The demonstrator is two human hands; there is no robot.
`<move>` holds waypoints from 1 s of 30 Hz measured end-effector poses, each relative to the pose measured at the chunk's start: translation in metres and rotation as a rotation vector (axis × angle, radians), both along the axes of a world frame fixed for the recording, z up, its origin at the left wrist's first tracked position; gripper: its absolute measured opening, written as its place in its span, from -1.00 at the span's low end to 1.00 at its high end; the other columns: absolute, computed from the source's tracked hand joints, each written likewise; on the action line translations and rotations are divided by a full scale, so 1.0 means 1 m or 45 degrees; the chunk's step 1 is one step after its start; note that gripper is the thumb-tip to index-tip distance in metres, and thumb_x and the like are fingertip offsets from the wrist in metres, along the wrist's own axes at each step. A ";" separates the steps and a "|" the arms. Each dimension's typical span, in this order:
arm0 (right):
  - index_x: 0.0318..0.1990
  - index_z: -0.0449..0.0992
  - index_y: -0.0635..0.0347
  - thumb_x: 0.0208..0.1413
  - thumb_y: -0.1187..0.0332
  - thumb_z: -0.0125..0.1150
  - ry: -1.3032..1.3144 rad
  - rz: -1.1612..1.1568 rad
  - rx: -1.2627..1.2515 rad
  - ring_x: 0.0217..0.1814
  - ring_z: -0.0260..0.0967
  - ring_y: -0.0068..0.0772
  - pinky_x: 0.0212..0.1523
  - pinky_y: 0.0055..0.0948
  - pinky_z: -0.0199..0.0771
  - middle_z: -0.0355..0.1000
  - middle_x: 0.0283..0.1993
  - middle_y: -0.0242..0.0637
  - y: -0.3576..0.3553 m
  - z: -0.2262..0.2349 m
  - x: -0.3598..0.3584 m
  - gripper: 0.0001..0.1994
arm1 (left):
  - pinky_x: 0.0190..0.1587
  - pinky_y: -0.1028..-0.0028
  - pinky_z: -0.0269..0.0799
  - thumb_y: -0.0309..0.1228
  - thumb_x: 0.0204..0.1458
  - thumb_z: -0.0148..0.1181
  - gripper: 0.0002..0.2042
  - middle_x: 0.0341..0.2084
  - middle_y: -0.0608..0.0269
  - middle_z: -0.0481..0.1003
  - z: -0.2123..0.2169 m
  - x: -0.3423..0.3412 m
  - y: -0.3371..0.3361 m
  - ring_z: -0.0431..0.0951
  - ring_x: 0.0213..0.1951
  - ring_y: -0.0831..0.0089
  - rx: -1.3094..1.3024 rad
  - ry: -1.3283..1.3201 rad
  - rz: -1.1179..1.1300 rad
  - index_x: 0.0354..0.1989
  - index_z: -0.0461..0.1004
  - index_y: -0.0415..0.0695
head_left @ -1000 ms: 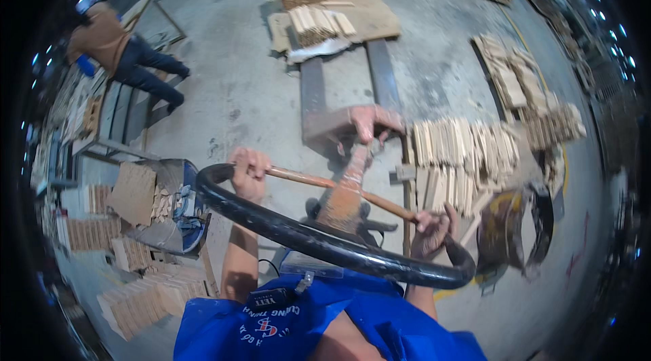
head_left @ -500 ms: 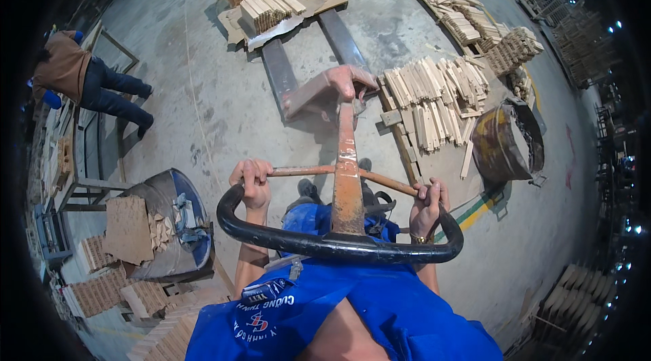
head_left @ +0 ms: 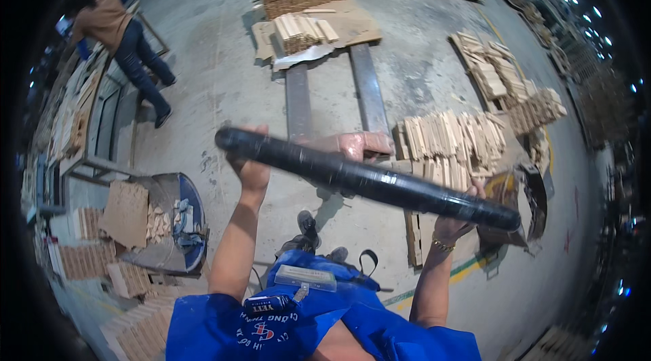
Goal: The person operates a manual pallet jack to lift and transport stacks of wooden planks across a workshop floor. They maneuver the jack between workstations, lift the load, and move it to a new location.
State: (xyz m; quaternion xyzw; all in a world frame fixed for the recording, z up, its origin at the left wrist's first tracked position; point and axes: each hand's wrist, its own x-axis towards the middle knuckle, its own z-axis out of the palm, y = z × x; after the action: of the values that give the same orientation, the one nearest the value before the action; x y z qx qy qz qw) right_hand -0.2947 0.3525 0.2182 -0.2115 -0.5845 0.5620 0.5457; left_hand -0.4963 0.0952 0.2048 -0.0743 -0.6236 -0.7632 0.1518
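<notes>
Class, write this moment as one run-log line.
left hand: grips black handle bar | right hand: grips bar | pallet jack forks: under wood stack

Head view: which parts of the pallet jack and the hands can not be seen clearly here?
- Left hand: its fingers are behind the black handle bar.
- Right hand: its fingertips are hidden by the same bar.
- Pallet jack forks: their far ends lie under the cardboard and wood stacks.
- Jack's red base: partly covered by the bar.
</notes>
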 end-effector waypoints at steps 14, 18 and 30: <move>-0.07 0.22 0.37 0.10 0.36 -0.07 0.120 -0.014 0.191 -0.70 0.21 -0.65 -0.68 -0.68 0.29 0.31 -0.58 -0.28 0.155 -0.016 -0.147 -0.70 | -0.43 0.54 0.35 -0.53 -0.05 0.06 -0.82 -0.44 0.35 0.31 -0.020 -0.055 0.102 0.36 -0.43 0.59 0.151 0.075 0.122 -0.27 0.25 -0.18; -0.15 0.30 0.31 0.12 0.34 -0.08 -0.262 0.078 -0.105 -0.84 -0.08 -0.72 -0.81 -0.70 -0.09 0.06 -0.82 -0.48 0.174 0.000 -0.178 -0.77 | -0.54 0.57 0.24 -0.52 0.03 0.00 -0.90 -0.62 0.29 0.28 -0.019 -0.025 0.094 0.28 -0.60 0.58 -0.360 0.035 0.079 -0.38 0.20 -0.15; -0.25 0.37 0.27 0.01 0.38 0.03 -0.369 1.050 -0.191 -0.85 -0.12 -0.69 -0.80 -0.62 -0.15 -0.04 -0.82 -0.50 0.213 0.006 -0.333 -0.82 | -0.74 0.62 -0.06 -0.51 0.05 -0.03 -0.90 -0.85 0.35 0.10 0.021 0.053 0.214 0.04 -0.81 0.64 -0.128 0.359 0.833 -0.33 0.18 -0.18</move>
State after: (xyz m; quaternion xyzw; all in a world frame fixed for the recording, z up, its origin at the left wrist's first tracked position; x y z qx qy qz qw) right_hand -0.6280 0.5657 0.2239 -0.0762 -0.6480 0.7382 0.1715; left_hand -0.4435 0.3088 0.2260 0.0175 -0.6242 -0.6248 0.4687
